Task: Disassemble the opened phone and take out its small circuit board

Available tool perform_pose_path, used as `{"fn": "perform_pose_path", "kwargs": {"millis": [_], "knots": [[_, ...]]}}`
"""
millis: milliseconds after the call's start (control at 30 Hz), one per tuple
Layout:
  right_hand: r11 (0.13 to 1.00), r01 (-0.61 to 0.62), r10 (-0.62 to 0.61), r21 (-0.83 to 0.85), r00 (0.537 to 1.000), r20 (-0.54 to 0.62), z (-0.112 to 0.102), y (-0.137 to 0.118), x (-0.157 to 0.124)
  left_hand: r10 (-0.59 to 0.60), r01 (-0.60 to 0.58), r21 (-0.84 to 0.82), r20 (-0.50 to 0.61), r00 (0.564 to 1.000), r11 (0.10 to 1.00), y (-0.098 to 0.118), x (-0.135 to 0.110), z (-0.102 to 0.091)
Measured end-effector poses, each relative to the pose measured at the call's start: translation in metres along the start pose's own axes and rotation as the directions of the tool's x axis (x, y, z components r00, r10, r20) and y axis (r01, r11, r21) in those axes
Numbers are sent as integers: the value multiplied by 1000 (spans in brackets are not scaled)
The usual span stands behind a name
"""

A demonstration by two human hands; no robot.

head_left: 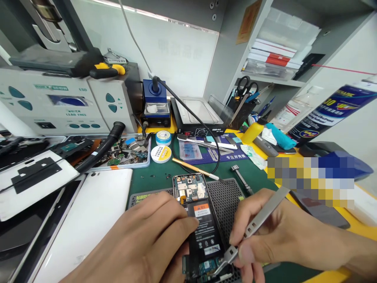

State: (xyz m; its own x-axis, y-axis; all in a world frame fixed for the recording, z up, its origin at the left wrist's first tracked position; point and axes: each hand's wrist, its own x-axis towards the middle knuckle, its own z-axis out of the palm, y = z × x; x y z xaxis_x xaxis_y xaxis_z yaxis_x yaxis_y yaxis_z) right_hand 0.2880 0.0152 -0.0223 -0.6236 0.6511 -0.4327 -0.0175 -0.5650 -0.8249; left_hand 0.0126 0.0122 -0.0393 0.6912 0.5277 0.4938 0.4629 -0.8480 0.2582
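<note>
An opened phone [200, 220] with its back cover off lies on a dark perforated mat [226, 196], showing a black battery with an orange label and the circuit boards. My left hand [147, 239] rests on the phone's left edge, fingers curled against it and holding it steady. My right hand [265, 232] pinches metal tweezers [253, 228], whose tips reach down to the small board at the phone's lower end.
A white phone back panel [88, 220] lies at left beside other panels. A tray of small parts [126, 151], round tins [161, 153], a soldering stand [156, 102], a hot plate [200, 114], a brush [194, 168] and a spray can [332, 114] ring the green mat.
</note>
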Motion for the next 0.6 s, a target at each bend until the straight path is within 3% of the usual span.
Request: {"fn": "perform_pose_path", "kwargs": {"millis": [400,600], "knots": [[1000,1,-1,20,1000,1,1,2,1,-17,17,-9,-10,1000,1000,0,0,-1],[1000,4,-4,9,1000,12,0,-1,-1,39,-40,37,5,999,999,-2,-1,-1]]}}
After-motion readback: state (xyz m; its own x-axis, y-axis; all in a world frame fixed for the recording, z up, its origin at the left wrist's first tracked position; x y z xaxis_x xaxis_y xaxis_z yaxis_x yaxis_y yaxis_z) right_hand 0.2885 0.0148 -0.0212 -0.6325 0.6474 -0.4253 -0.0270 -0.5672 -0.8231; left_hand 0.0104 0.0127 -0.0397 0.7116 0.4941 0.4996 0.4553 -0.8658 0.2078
